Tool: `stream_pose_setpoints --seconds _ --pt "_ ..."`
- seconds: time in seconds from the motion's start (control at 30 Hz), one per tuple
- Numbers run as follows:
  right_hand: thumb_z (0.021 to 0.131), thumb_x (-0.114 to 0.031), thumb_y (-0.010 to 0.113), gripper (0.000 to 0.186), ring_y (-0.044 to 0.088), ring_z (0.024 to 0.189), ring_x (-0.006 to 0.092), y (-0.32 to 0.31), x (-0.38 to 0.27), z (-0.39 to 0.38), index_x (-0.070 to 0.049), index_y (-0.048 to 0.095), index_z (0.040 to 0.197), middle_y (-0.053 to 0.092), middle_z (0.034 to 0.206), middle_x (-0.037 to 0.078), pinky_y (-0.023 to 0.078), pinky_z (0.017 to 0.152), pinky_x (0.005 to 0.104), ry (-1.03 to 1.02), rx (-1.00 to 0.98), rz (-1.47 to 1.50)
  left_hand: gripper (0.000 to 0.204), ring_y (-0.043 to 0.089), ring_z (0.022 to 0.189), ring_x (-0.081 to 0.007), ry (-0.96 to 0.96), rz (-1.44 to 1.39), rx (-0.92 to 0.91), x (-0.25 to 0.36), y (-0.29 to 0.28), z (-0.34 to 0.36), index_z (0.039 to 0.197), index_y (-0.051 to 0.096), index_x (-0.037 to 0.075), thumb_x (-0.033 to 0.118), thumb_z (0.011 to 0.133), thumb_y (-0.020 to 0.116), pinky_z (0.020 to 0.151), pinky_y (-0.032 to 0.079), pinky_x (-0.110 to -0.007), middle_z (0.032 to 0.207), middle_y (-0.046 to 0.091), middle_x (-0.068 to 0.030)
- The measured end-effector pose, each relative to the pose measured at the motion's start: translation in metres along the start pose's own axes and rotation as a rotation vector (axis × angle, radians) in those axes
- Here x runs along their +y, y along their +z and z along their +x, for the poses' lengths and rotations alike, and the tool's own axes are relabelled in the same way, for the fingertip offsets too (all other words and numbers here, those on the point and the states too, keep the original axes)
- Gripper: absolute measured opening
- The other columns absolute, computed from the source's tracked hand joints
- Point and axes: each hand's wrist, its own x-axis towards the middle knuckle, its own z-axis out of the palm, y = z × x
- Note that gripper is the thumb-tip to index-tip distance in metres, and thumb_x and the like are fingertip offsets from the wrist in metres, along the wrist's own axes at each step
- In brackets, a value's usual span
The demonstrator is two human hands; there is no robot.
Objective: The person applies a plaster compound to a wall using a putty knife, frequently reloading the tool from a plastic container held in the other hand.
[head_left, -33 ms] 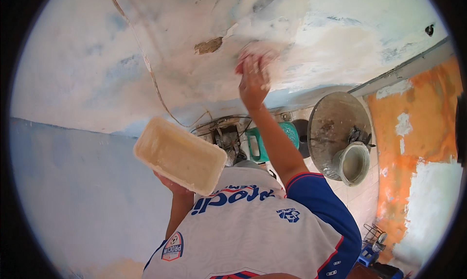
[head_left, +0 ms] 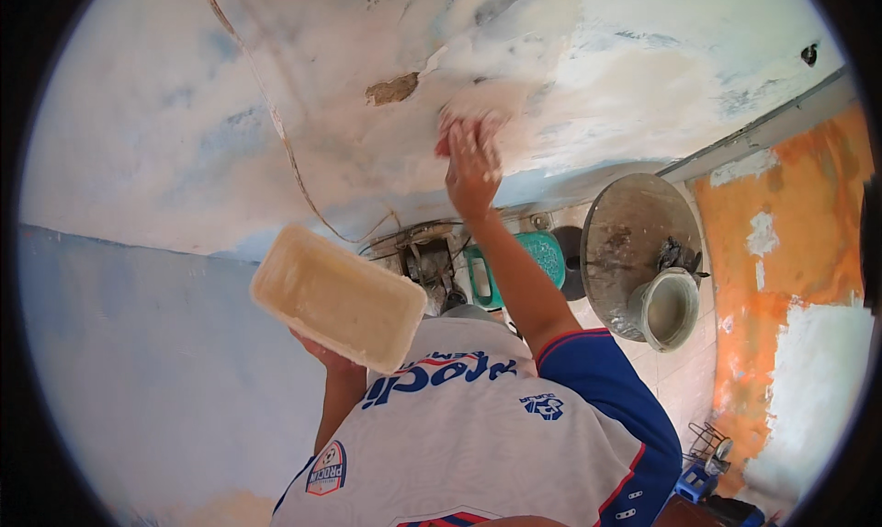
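Note:
My left hand (head_left: pixel 329 354) grips a rectangular off-white plastic tub (head_left: pixel 340 297) from beneath; most of its fingers are hidden under it. The tub is tilted so its inside, coated pale beige, faces up at me. Smeared with white paste, my right hand (head_left: pixel 474 164) is closed on a reddish pad (head_left: pixel 452 141), blurred and mostly covered by the fingers, so I cannot tell whether it is a sponge or a cloth. It presses the pad to the patchy white and pale blue wall (head_left: pixel 322 86). A brown broken patch (head_left: pixel 393 89) in the plaster lies left of and above this hand.
A thin cable (head_left: pixel 278 127) runs down the wall on the left. Below stand a green plastic stool or chair (head_left: pixel 542 256), a round grey-brown tabletop (head_left: pixel 620 242) and a bucket (head_left: pixel 669 311) of greyish stuff. An orange wall (head_left: pixel 790 224) with white patches rises at right.
My right hand with the reddish pad has slid a little down and left along the wall. My left hand and the tub have barely moved.

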Motion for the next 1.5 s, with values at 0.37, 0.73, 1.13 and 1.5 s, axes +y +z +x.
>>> stream_pose_setpoints --seconds 0.37,0.73,1.13,1.5 --pt "0.097 -0.003 0.056 0.042 0.056 0.136 0.0425 -0.079 0.012 0.089 0.005 0.06 0.139 0.063 0.14 0.024 0.047 0.111 0.0469 0.047 0.26 0.057 0.059 0.061 0.125 -0.0253 -0.052 -0.014 0.061 -0.001 -0.025 -0.018 0.149 0.043 0.016 0.059 0.108 0.037 0.1 0.057 -0.044 0.139 0.057 -0.0046" --pt "0.093 0.007 0.051 0.05 0.06 0.134 0.0353 -0.068 -0.009 -0.013 -0.004 0.062 0.141 0.067 0.137 0.015 0.052 0.107 0.0435 -0.012 -0.104 0.231 0.061 0.061 0.123 -0.0248 0.035 -0.034 0.111 0.0 -0.018 -0.021 0.149 0.043 0.016 0.06 0.108 0.037 0.1 0.057 -0.042 0.142 0.055 -0.0046" --pt "0.084 0.007 0.057 0.06 0.054 0.138 0.0391 -0.02 -0.025 -0.065 -0.008 0.062 0.142 0.063 0.145 0.012 0.05 0.107 0.0476 0.008 -0.296 0.197 0.06 0.058 0.128 -0.0241 0.009 0.028 -0.005 -0.01 -0.014 0.001 0.15 0.043 0.017 0.06 0.108 0.034 0.102 0.055 -0.042 0.144 0.054 -0.0039" --pt "0.097 -0.002 0.057 0.037 0.057 0.134 0.0407 -0.039 0.007 0.071 0.0 0.067 0.133 0.063 0.141 0.02 0.049 0.109 0.0507 -0.061 0.198 -0.02 0.07 0.051 0.137 -0.0285 -0.094 0.025 0.13 -0.009 0.017 -0.001 0.156 0.038 0.018 0.067 0.106 0.029 0.111 0.047 -0.047 0.154 0.047 -0.0053"
